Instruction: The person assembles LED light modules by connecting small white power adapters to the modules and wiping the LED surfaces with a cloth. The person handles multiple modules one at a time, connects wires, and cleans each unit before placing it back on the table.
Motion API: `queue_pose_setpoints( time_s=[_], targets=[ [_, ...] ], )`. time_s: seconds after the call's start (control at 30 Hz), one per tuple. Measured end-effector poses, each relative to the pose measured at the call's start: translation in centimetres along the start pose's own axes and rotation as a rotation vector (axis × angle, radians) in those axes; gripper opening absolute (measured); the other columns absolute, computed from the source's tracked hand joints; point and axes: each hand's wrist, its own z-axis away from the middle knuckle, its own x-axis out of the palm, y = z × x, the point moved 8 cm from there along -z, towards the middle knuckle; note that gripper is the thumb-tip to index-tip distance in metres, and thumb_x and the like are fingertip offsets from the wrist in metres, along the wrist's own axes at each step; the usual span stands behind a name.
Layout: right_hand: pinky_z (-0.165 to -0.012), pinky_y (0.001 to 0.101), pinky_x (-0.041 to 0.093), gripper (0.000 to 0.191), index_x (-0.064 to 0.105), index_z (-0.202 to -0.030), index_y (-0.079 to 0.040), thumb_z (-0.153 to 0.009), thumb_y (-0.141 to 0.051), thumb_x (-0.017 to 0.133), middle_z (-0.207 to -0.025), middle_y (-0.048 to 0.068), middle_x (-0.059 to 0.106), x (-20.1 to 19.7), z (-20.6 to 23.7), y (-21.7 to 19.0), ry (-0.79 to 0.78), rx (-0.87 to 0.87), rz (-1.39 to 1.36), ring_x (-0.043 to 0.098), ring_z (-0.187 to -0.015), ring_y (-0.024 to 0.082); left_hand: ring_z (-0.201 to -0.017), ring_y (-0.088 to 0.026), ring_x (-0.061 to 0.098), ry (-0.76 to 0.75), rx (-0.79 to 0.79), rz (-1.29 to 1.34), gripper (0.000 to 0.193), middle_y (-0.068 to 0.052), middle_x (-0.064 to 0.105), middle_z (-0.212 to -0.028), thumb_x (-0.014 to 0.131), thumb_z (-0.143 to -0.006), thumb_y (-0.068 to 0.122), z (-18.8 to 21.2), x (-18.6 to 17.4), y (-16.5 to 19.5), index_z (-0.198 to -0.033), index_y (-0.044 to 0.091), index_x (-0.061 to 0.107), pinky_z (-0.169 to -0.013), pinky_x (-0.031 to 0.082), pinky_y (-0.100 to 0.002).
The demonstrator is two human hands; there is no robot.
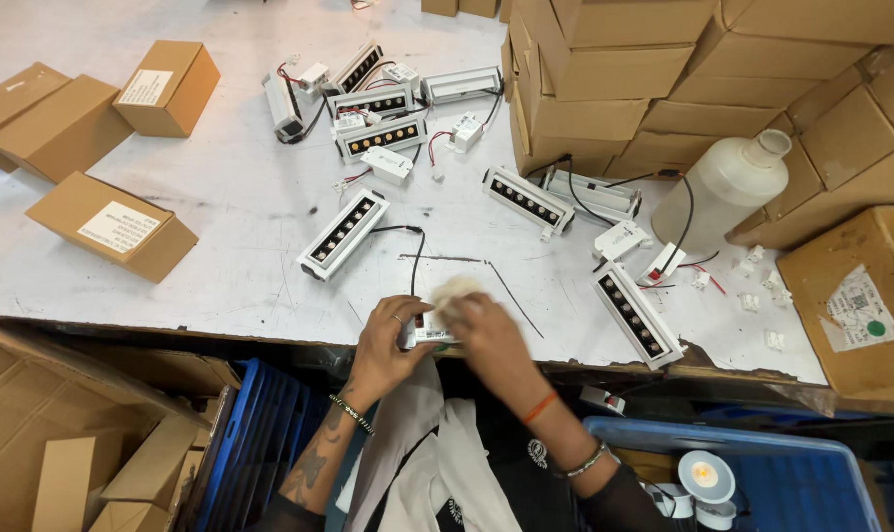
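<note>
Two hands meet at the near edge of the bench (220, 286), middle. Left hand (393, 340) has its fingers wrapped round a small white driver box (429, 335), held just over the edge. Right hand (491, 335) has fingers closed on a pale cloth wad (454, 293) pressed against the top of the box. A black cable (414, 251) runs from the hands to a white linear light fitting (342, 234) lying further in.

Right of the hands, a second linear fitting (639, 313) sits near the near edge, small white connectors (752, 296) scattered beyond it. A white plastic bottle (728, 187) lies tilted against stacked cartons (604, 79) at the far right. More fittings (378, 108) with drivers cluster at far centre. Small closed cardboard boxes (112, 227) lie along the left side.
</note>
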Motion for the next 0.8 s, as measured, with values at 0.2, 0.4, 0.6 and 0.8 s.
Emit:
queue_pose_setpoints(
  time_s=[0.2,0.4,0.6,0.8],
  targets=[
    [-0.093,0.0397,0.053,0.045,0.073,-0.117,-0.006,-0.073,0.001,0.067,-0.125,0.011,0.066,-2.5,-0.1,2.4,0.034,0.131,0.081,0.061,-0.115,0.032,-0.118,-0.032,0.06,-0.008,-0.058,0.031,0.05,-0.011,0.067,-0.12,0.087,-0.069,0.016,0.0,0.4,-0.9,-0.115,0.008,0.07,-0.092,0.052,-0.04],
    [-0.093,0.0432,0.053,0.044,0.07,-0.115,-0.005,-0.071,-0.005,0.074,-0.123,0.011,0.066,-0.3,0.8,-1.5,0.047,-0.043,-0.015,0.062,-0.115,0.034,-0.118,-0.034,0.059,0.0,-0.039,0.005,0.055,-0.014,0.065,-0.125,0.087,-0.068,0.015,0.2,0.6,-1.4,-0.117,0.003,0.067,-0.1,0.048,-0.041],
    [-0.093,0.0367,0.056,0.053,0.076,-0.119,-0.009,-0.075,0.011,0.055,-0.117,0.013,0.073,-3.5,4.5,11.2,0.247,0.44,-0.213,0.069,-0.109,0.031,-0.141,-0.036,0.04,0.075,0.08,-0.192,0.048,-0.011,0.056,-0.132,0.089,-0.066,0.024,-0.1,-1.8,0.0,-0.109,0.01,0.074,-0.119,0.019,-0.062],
    [-0.097,0.0291,0.048,0.036,0.071,-0.12,-0.001,-0.088,0.008,0.055,-0.116,0.014,0.072,-2.7,7.7,15.6,0.345,0.657,-0.504,0.067,-0.109,0.024,-0.147,-0.045,0.019,0.238,-0.167,-0.441,0.051,-0.018,0.041,-0.146,0.089,-0.062,0.026,-1.5,-7.5,-4.7,-0.109,0.014,0.075,-0.114,0.0,-0.072]
  ],
)
